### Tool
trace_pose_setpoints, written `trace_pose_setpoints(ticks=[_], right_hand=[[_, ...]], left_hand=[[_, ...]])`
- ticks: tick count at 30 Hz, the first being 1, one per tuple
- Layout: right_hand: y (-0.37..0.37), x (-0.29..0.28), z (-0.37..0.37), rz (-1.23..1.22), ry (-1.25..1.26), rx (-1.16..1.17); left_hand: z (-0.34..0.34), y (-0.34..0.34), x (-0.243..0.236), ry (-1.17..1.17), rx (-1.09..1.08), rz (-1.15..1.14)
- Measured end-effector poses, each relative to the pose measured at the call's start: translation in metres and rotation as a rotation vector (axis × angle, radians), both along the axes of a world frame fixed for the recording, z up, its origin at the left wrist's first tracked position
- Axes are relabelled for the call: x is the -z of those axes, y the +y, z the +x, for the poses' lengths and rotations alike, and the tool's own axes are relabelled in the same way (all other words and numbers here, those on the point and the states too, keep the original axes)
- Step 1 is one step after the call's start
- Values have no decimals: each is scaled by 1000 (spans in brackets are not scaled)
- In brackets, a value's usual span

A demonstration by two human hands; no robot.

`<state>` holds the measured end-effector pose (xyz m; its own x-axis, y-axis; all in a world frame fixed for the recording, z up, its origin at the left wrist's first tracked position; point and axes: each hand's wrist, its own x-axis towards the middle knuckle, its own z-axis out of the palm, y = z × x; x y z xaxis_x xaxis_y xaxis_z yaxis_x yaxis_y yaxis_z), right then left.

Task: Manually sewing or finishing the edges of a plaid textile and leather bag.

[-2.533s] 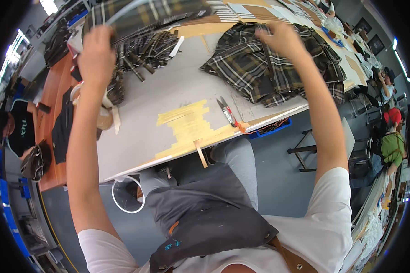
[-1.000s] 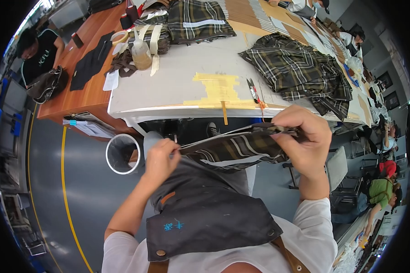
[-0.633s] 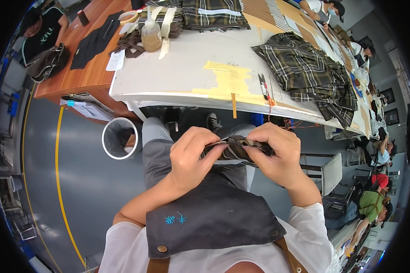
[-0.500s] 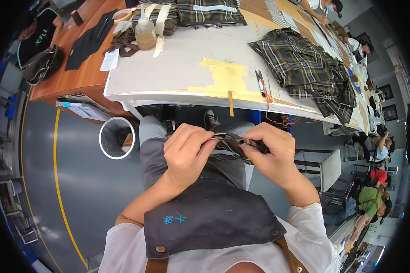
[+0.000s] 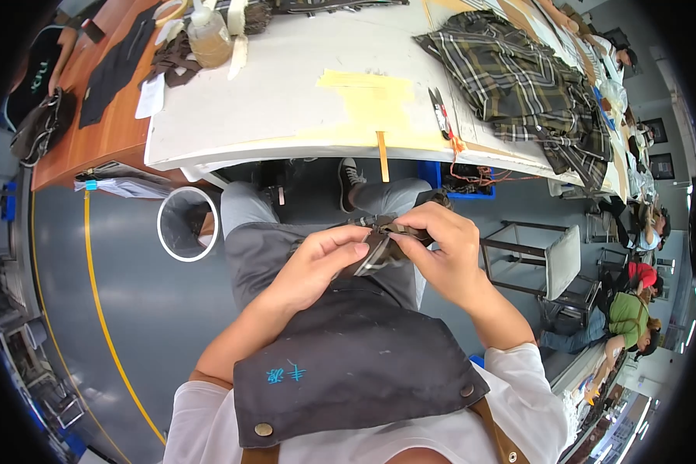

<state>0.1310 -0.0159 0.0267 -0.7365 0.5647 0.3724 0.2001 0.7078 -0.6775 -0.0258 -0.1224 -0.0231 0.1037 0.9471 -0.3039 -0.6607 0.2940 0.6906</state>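
Observation:
Over my lap, both hands pinch a small bunched piece of dark plaid cloth (image 5: 380,241). My left hand (image 5: 317,263) grips its lower left end with thumb and fingers. My right hand (image 5: 445,247) holds its upper right end, fingers curled over it. Below them lies my dark grey apron (image 5: 348,363). The cloth is folded up tight, so most of it is hidden between my fingers.
A grey worktable (image 5: 286,93) stands ahead with yellow tape patches (image 5: 371,97), scissors (image 5: 441,116), a plaid garment (image 5: 526,85) and tape rolls (image 5: 209,35). A white-rimmed bin (image 5: 187,224) sits under its edge. A folded chair (image 5: 549,263) and seated people (image 5: 630,309) are at right.
The plaid cloth came down from the table to my lap. It was stretched wide between my hands, and they have since closed together, bunching it small.

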Motion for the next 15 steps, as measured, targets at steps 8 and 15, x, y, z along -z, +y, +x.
trace_pose_setpoints(ticks=[8, 15], right_hand=[[4, 45, 17, -372, 45, 118], [9, 77, 25, -443, 25, 96]], left_hand=[[23, 19, 43, -760, 64, -40], [23, 36, 74, -706, 184, -193]])
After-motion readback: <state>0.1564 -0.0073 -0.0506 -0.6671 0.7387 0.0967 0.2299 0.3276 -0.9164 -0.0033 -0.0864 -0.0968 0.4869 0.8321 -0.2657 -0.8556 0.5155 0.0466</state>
